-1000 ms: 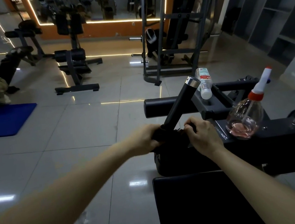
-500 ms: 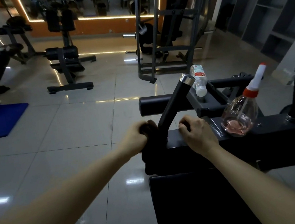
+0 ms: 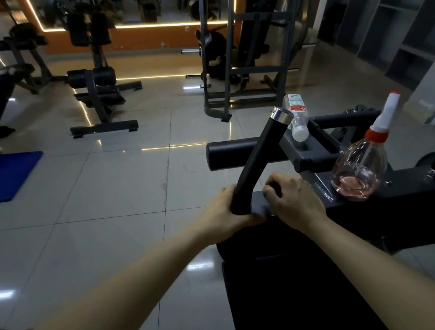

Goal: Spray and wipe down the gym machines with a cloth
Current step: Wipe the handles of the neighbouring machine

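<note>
The left grip (image 3: 222,216) is closed around the base of the black handle (image 3: 261,154), fingers curled over a dark cloth (image 3: 241,206) wrapped at that point. The cloth is hard to separate from the black tube. The right grip (image 3: 295,202) sits just beside it on the other side of the handle base, fingers curled and pinching what appears to be the cloth's other end. The cloth therefore lies between the two grips, against the handle where it meets the machine frame (image 3: 406,196). A clear spray bottle (image 3: 359,172) with pink liquid and a red-and-white nozzle stands on the frame to the right, apart from both grips. A plastic water bottle (image 3: 298,116) lies behind the handle's chrome cap.
</note>
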Demonstrator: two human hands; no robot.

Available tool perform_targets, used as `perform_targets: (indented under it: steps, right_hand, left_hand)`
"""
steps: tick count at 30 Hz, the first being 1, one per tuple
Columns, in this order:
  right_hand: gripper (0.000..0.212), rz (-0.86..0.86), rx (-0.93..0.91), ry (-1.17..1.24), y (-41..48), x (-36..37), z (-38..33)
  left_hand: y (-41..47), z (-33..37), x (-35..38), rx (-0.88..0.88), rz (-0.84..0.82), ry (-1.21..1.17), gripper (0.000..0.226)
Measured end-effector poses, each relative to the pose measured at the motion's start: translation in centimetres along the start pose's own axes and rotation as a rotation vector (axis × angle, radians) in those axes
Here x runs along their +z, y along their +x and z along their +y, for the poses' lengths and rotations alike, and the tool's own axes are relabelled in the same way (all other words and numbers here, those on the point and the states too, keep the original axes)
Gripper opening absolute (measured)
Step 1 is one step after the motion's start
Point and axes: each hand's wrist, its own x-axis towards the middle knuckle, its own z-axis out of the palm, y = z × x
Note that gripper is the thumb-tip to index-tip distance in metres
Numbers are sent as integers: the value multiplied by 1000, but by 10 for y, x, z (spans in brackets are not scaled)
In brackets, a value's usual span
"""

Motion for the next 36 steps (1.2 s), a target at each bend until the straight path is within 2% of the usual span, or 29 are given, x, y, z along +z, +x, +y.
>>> perform_targets:
  steps: [1,3,9,11,12,14,16,18,20,23,25,30,31,33,36]
  right_hand:
    - [22,-8,-4,-3,1,0,1]
    - [21,-25,-18,-10,0,0,0]
    - [23,-35,-9,-69,5,2,2]
    - [24,-41,-7,-84,6,3,4]
    - [27,-46,-5,-83,6,3,4]
    - [30,-47,2,-73,6,2,3]
    - [28,-51,9,-70,5,1,1]
    - [23,-52,5,-69,4,-1,-1]
    - [20,-56,-1,-63,4,-1,-1]
    - [22,-51,-4,-67,4,-1,-1]
    - [24,-43,-10,-73,4,1,0]
    - [20,-34,-8,-87,6,3,3]
    - [20,-28,-10,-91,6,4,3]
    - [20,-22,-13,-96,6,4,2]
    - [20,-18,-11,-102,5,3,1]
  left_hand:
    - [6,-3,5,37,42,-47,56]
    - [15,-4,3,72,-2,-147,40]
    - [39,16,-35,-3,-406,-62,24]
    - [42,15,-34,11,-431,-51,22]
    - [39,13,-28,35,-386,-74,20]
    - [28,7,-8,86,-176,-156,16]
    - [17,4,14,114,74,-184,33]
    - [11,5,25,107,188,-149,47]
    - [6,6,16,78,116,-125,45]
    - [-1,4,-18,-58,-199,-260,40]
    - [1,-3,-32,-24,-267,-183,39]
    - [12,-7,-12,151,-8,17,25]
    - [10,-6,-2,145,71,107,23]
    - [9,-2,20,78,329,263,18]
    - [8,12,49,-54,603,194,17]
